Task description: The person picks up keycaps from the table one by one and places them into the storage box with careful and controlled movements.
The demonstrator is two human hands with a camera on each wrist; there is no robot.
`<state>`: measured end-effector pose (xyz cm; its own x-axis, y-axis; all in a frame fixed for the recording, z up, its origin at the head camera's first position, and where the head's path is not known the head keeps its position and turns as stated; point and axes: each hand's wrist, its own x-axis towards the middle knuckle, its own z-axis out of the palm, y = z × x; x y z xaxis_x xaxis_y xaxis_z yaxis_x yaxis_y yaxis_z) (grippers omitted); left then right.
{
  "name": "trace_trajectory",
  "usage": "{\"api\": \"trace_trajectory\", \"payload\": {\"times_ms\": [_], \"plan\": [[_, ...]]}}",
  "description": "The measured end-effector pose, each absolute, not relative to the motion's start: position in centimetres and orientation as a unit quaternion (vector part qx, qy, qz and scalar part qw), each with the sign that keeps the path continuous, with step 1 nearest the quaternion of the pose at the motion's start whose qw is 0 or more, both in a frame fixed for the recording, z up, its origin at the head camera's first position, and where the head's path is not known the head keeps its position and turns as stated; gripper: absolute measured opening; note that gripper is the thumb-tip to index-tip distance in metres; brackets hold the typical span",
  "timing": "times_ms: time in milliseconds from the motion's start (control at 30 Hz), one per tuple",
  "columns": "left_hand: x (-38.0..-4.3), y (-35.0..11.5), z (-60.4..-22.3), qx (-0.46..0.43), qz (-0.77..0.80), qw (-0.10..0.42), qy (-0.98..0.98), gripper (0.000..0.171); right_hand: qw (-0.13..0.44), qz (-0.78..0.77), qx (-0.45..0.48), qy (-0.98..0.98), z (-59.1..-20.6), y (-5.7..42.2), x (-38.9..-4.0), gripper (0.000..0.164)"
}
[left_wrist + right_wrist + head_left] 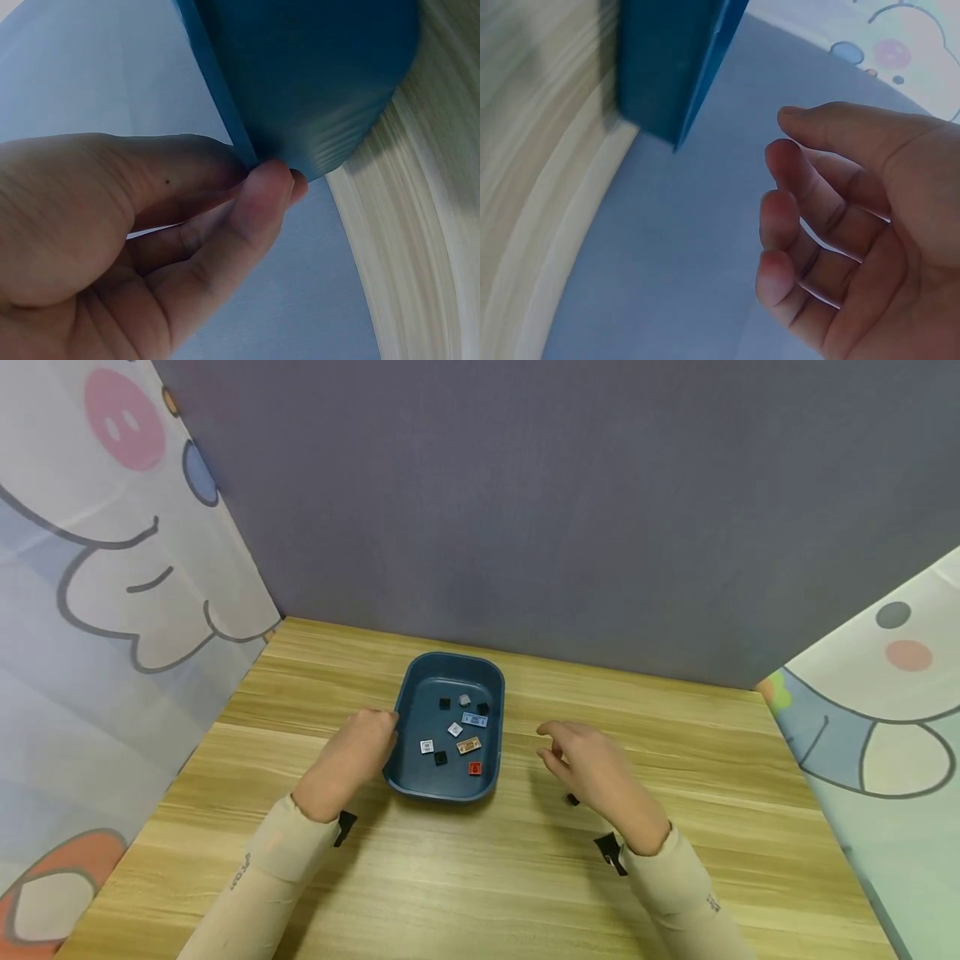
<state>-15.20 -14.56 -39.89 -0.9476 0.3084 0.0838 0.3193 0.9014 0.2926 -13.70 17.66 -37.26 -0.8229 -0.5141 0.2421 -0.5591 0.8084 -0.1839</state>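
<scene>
A dark blue tray [411,785] with raised sides stands on the wooden table. My left hand [358,747] pinches its left rim between thumb and fingers, as the left wrist view shows close up. Inside lie several small pieces: a red square [475,768], a tan rectangle [468,745], a light blue rectangle [475,719], a white square [427,747] and a black square [440,758] among them. To the right of the tray, my right hand [588,764] hovers over the table, fingers loosely bent and holding nothing. Below it on the table is a small black piece [573,799].
A grey panel [525,510] rises behind the table [480,877]. Cartoon-printed sheets [90,693] hang along the left and right sides. Black wrist mounts [611,852] show under both sleeves.
</scene>
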Motion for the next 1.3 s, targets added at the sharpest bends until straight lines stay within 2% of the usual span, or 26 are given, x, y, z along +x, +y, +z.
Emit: {"api": "trace_trajectory", "payload": {"times_ms": [500, 767, 1300], "plan": [[-15.3, -14.6, -40.1, -0.159, -0.153, 0.019, -0.975, 0.006, 0.039, 0.119, 0.237, -0.964, -41.0, 23.2, -11.6, 0.031], [-15.3, -14.6, -40.1, -0.156, -0.161, 0.013, -0.974, 0.006, -0.018, 0.124, 0.218, -0.968, -42.8, 24.5, -11.3, 0.035], [-15.4, -14.5, -40.1, -0.153, -0.162, 0.013, -0.975, 0.007, 0.015, 0.129, 0.246, -0.96, -44.7, 25.0, -11.6, 0.033]]}}
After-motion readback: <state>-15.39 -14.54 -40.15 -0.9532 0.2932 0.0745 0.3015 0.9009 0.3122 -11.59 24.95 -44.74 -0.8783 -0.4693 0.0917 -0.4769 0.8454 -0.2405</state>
